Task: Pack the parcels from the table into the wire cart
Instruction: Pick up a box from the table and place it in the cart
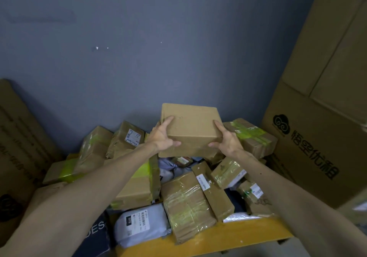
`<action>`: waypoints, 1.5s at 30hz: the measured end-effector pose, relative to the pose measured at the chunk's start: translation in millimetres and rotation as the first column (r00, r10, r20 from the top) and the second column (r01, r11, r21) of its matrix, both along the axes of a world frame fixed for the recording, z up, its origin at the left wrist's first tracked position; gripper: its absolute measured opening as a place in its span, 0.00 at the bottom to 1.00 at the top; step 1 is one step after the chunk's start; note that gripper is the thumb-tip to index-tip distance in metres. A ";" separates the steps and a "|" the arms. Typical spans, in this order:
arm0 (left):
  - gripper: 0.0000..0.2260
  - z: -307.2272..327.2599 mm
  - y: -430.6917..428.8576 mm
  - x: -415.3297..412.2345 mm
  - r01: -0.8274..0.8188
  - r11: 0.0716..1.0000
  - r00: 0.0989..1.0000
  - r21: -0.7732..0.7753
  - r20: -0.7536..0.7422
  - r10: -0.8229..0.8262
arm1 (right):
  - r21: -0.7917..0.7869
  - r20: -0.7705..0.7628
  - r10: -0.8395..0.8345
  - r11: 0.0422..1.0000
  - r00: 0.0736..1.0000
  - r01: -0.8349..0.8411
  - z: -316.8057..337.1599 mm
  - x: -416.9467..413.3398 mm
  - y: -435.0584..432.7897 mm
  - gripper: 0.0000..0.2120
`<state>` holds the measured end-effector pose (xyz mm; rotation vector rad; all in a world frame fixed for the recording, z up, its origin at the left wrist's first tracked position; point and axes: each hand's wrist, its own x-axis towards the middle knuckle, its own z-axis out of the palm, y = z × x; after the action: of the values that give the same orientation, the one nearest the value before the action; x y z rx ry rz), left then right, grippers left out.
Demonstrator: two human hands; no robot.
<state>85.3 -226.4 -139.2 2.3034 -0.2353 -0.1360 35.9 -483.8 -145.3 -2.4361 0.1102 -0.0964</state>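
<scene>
Left of the plain cardboard box, a flattened carton leans on the wall. It is cut off by the frame edge and its print is too dim to read. Nearer the box lie yellow-taped parcels, partly hidden by the left forearm. The left hand grips the box's left end, fingers on top and thumb on the near face. The right hand grips the right end likewise. The box sits over the heap; whether its underside touches it cannot be told. Below the box, a grey mailer and a clear-taped parcel cover most of the yellow table. Right of the box, a green-taped parcel lies beside the right hand. Beyond it, a large printed carton runs out of frame.
</scene>
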 end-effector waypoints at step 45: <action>0.45 27.0 -232.8 -297.6 0.860 0.482 0.446 0.168 0.210 -0.870 | -0.072 0.283 -0.769 0.579 0.573 0.812 -14.5 -498.2 -76.6 0.46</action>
<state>-212.2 -459.2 -112.2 1.9846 -1.5924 -0.3431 -462.4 -560.4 -159.8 -2.3393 1.1635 -0.8240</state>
